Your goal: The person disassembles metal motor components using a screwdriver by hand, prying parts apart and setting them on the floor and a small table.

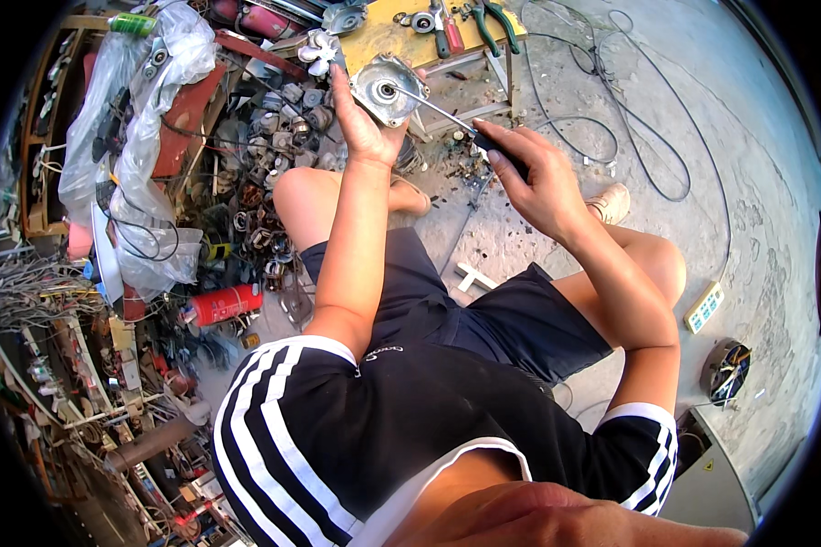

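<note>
— Concrete floor [766, 237] is seen spread out on the right, a heap of metal parts [292, 114] is piled up on the left, and pliers [494, 23] are laid on a yellow tabletop [383, 36] ahead. And the left hand [369, 132]?
— Palm turned up, fingers parted, and a round metal housing [376, 80] is cradled there, above the knees! Most of the fingers are hidden beneath it.
— How is the right hand [538, 178] set?
— Clamped round the dark handle of a screwdriver [438, 111], thumb laid alongside! Its shaft is slanted up to the left, its end brought to the housing's central hub; how deep cannot be told.
— Arms?
— Left forearm raised nearly straight ahead; right elbow bent, forearm angled inward.
</note>
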`<action>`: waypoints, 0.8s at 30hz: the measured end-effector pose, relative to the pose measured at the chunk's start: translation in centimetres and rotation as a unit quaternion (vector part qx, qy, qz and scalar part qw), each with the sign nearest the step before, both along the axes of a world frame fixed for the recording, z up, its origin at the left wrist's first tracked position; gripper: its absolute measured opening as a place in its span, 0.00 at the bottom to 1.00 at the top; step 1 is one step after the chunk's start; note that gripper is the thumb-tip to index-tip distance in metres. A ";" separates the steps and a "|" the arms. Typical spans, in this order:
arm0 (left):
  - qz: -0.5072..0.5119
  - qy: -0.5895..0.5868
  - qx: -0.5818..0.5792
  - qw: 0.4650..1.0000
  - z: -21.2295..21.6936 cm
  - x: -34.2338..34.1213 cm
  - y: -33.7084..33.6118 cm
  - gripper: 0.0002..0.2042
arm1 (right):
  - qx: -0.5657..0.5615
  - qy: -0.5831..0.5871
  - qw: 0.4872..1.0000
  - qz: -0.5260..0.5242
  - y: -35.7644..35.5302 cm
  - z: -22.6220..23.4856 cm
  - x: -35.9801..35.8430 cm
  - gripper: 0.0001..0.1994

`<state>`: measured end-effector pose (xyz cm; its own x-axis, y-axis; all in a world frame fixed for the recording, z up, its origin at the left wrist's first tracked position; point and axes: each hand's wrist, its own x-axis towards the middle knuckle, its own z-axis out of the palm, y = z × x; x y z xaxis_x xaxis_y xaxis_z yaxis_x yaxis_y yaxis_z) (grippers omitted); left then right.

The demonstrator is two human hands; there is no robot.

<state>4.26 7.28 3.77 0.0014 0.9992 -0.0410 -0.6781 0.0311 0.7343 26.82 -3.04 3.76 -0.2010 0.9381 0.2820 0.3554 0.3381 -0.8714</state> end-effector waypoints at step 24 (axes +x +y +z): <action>0.020 0.017 0.008 1.000 -0.6 0.8 -0.2 0.33 | -0.258 0.257 0.928 0.080 0.7 -1.8 -0.1 0.22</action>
